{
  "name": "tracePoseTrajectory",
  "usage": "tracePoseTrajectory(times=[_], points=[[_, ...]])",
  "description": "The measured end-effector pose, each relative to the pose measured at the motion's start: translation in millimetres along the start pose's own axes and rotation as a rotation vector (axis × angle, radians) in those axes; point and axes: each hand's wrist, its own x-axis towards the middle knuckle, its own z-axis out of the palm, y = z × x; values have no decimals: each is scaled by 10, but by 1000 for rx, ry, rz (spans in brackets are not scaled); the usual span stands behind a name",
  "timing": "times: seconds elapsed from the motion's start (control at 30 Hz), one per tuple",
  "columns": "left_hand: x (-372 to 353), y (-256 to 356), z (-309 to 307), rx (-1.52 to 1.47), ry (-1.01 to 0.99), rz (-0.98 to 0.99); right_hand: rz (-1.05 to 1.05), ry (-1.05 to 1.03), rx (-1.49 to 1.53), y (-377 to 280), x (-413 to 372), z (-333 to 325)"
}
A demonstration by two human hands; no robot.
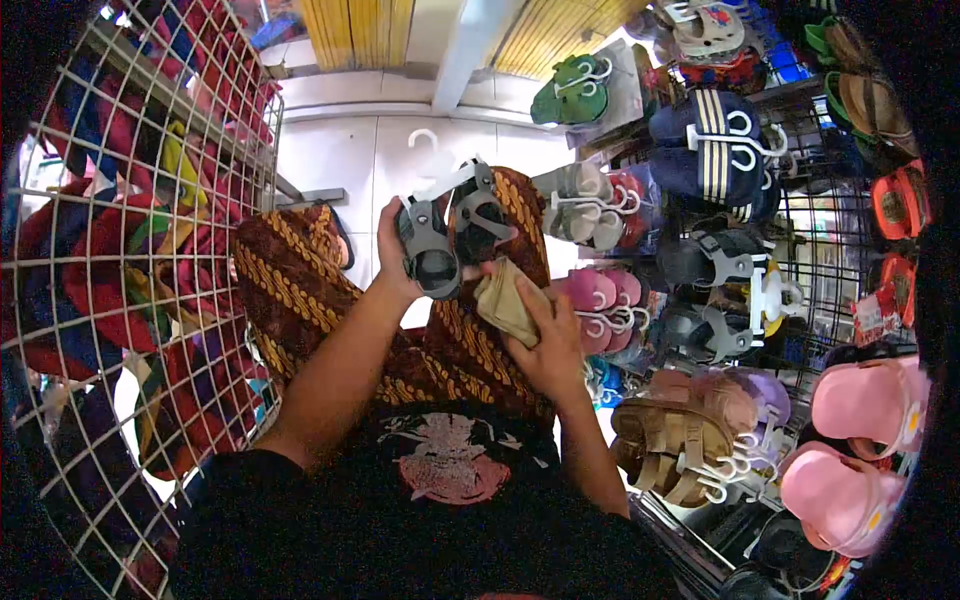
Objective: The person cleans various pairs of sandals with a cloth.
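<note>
A pair of grey and black sandals hangs from a white plastic hanger whose hook points away from me. My left hand grips the pair along the left sandal's side, with the fingers hidden behind it. In my right hand is a folded tan cloth, pinched between thumb and fingers. The cloth lies just below the right-hand sandal, close to its strap. Both hands are above my lap, over brown patterned trousers.
On the right, a black wire rack carries several sandals on white hangers, including navy striped slides, brown sandals and pink clogs. A white wire grid with colourful items behind it stands close on the left. Pale floor tiles lie ahead.
</note>
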Motion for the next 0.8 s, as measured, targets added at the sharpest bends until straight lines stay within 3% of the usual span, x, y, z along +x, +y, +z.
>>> tracePoseTrajectory(times=[0.03, 0.1, 0.17, 0.2, 0.27, 0.3, 0.47, 0.53, 0.57, 0.67, 0.8], points=[[-16, 25, -89, -78, -10, 21, 28, 8, 14, -27, 0, 4], [-44, 34, -165, 51, 234, 127, -9, -10, 11, -46, 22, -65], [20, -61, 145, -40, 212, 117, -45, 4, 4, -48, 72, -92], [-6, 7, -217, -8, 127, 116, -55, 27, 2, -65, 81, -76], [55, 29, -391, -241, -15, -70, -20, 51, 12, -72, 77, -51], [112, -107, -4, -212, -10, -34, 21, 50, 21, -50, 75, -31], [205, -163, -188, -98, -30, -255, -13, -31, 11, 12, 87, -84], [240, -142, -90, -93, 73, -324, -37, -48, -49, -6, 69, -106], [211, -143, -42, -531, 52, -373, -43, -7, -25, -8, 67, -89], [233, -276, -187, -58, -166, -138, -47, 91, 30, 42, 87, -13], [180, -219, -394, -61, -168, -123, -61, -97, 47, -22, 22, -132]])
